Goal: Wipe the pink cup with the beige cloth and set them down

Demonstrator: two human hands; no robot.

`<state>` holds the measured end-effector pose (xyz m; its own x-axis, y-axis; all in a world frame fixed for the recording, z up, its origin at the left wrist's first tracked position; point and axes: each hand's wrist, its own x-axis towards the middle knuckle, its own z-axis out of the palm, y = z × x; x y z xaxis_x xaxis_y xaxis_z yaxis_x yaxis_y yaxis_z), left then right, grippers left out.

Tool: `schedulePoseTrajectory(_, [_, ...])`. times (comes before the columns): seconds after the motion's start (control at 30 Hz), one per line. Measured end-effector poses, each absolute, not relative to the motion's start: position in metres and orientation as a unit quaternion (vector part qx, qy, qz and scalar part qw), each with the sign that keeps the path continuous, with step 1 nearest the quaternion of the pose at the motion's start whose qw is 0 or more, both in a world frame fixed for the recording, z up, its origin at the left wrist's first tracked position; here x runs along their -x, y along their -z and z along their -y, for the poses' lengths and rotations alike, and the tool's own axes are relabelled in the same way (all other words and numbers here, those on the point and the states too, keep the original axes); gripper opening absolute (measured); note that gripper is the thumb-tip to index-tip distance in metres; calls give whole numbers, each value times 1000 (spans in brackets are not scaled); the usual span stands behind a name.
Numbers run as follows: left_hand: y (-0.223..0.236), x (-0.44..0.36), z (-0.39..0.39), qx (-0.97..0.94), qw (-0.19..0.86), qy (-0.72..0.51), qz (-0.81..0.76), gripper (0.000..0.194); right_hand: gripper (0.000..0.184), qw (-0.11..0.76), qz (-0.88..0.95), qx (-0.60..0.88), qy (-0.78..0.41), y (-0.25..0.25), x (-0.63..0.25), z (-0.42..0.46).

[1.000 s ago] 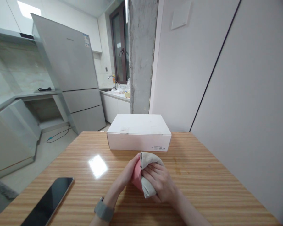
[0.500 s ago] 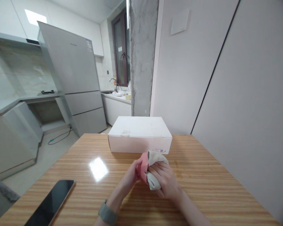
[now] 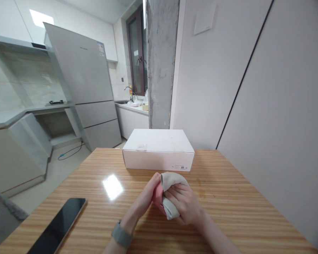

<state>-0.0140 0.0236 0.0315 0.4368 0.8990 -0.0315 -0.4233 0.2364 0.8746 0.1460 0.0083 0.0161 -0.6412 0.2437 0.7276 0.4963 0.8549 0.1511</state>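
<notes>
A small pink object, smooth and rounded like a cup or bowl, is held above the wooden table in front of the white box. My left hand is closed round its left side, with a grey band on the wrist. A light grey cloth covers the right side of the pink object. My right hand grips this cloth and presses it against the object, fingers bent into the folds. Most of the pink object is hidden by the cloth and my hands, so its exact kind does not show.
The white box stands just beyond my hands on the striped wooden table. A black phone lies at the table's left front. A grey wall panel runs along the right; a fridge stands behind on the left.
The pink object has turned, showing less of itself. My left hand has shifted up along its far side, and the cloth has moved slightly left. The view has shifted a little.
</notes>
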Motion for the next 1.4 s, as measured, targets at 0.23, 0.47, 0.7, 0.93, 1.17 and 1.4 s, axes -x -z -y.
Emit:
schedulePoseTrajectory(0.23, [-27, 12, -22, -376, 781, -462, -188, 21, 41, 385, 872, 235, 187, -21, -154, -9])
schedulePoseTrajectory(0.47, [-23, 16, -29, -302, 788, -471, -255, 34, 48, 424, 859, 194, 212, -23, -137, 2])
schedulePoseTrajectory(0.7, [-25, 26, -30, -444, 735, -388, -335, 51, 45, 407, 874, 185, 191, -17, -147, -6])
schedulePoseTrajectory(0.93, [-15, 22, -34, -441, 754, -382, -303, 56, 40, 390, 879, 225, 160, -16, -158, -13])
schedulePoseTrajectory(1.17, [-24, 16, -28, -410, 774, -410, -254, 55, 43, 399, 875, 215, 166, -11, -151, -8])
schedulePoseTrajectory(1.4, [-28, 21, -36, -509, 669, -432, -327, 36, 42, 395, 881, 188, 183, -12, -137, -3])
